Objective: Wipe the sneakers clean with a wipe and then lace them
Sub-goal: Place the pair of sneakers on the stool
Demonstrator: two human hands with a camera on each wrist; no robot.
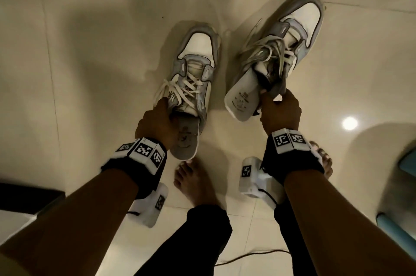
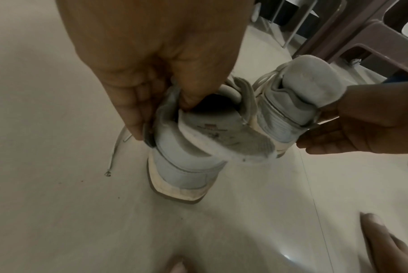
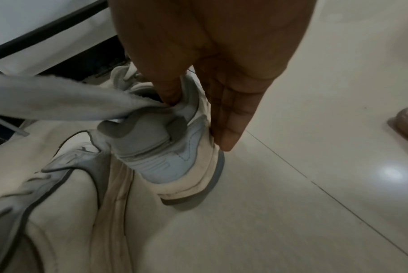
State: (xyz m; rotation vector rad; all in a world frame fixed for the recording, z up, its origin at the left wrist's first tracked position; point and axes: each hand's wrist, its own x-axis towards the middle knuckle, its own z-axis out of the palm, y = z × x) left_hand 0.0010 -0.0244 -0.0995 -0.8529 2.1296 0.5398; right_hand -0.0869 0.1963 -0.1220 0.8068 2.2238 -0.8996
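Observation:
Two grey-and-white sneakers hang over the pale tiled floor, toes pointing away from me. My left hand (image 1: pixel 155 122) grips the left sneaker (image 1: pixel 195 68) at its heel collar, thumb inside and fingers outside (image 2: pixel 162 121). Its insole (image 2: pixel 226 136) sticks out over the heel. My right hand (image 1: pixel 280 111) pinches the heel collar of the right sneaker (image 1: pixel 292 35) the same way (image 3: pixel 198 122), and that insole (image 1: pixel 240 100) also pokes out. Both shoes carry loose, partly threaded white laces; one lace end (image 2: pixel 119 147) trails down. Whether the soles touch the floor I cannot tell.
My bare feet (image 1: pixel 193 181) stand just behind the shoes. A dark-edged piece of furniture (image 1: pixel 29 197) is at the lower left, a blue object (image 1: pixel 405 163) at the right edge. A thin cable (image 1: pixel 247 255) lies on the tiles. A brown plastic stool (image 2: pixel 361 37) stands beyond the sneakers.

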